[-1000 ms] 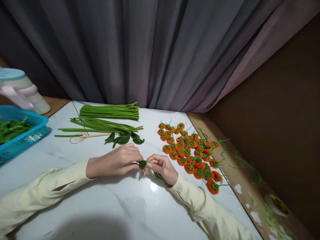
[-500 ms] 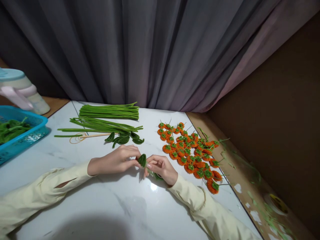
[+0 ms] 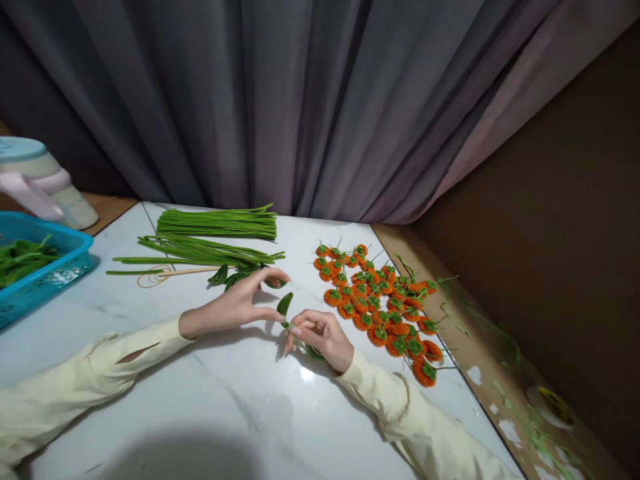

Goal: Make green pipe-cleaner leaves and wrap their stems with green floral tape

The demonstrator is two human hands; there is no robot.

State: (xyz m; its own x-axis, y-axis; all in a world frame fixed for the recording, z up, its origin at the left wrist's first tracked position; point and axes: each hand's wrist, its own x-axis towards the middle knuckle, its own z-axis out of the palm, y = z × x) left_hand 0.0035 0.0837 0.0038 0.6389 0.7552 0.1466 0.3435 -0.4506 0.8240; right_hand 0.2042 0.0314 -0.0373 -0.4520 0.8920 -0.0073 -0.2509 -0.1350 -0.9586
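My right hand (image 3: 325, 337) pinches the base of a dark green fuzzy leaf (image 3: 285, 304) that points upward. Something green and rounded (image 3: 314, 351), perhaps a roll of tape, shows partly beneath that hand; the palm hides the rest. My left hand (image 3: 245, 297) is open, thumb and fingers spread wide, with the thumb tip at the leaf's base. Behind its fingers lie more dark green leaves (image 3: 219, 275), partly covered. A thin wooden stick (image 3: 193, 271) reaches left from them to a loop of tan elastic or string (image 3: 150, 277).
Bright green pipe cleaners (image 3: 215, 224) lie bundled at the back, with looser stems (image 3: 195, 249) in front. Several orange pumpkin-like pieces (image 3: 377, 337) cover the right side. A blue basket (image 3: 45, 270) and a jug (image 3: 37, 180) stand left. Tape (image 3: 553, 405) and scraps lie far right.
My left hand has opened, its fingers lifting up and away from the leaf while the thumb stays near its base. The leaf now stands more upright; my right hand has barely moved.
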